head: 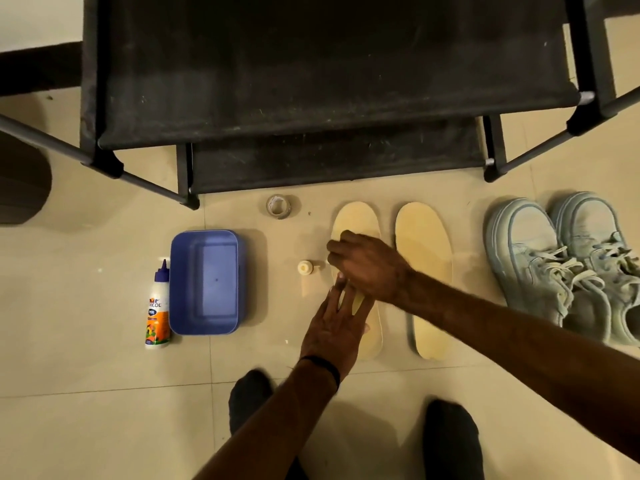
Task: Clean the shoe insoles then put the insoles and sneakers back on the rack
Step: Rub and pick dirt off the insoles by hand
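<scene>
From the head view, both hands meet over the left insole (356, 220) on the tiled floor (86, 368). The left hand (334, 327) lies flat, fingers straight, pressing its heel half. The right hand (367, 263) crosses above it with curled fingers on the insole's middle; whether it holds anything I cannot tell. Just right of the hands lies the second insole (424, 258), then the pale blue sneakers (561, 265). Left of the hands stand a small bottle (305, 268), a blue tub (205, 282) and a glue bottle (157, 306). Beyond them sit a tape roll (278, 206) and the black shoe rack (311, 81).
</scene>
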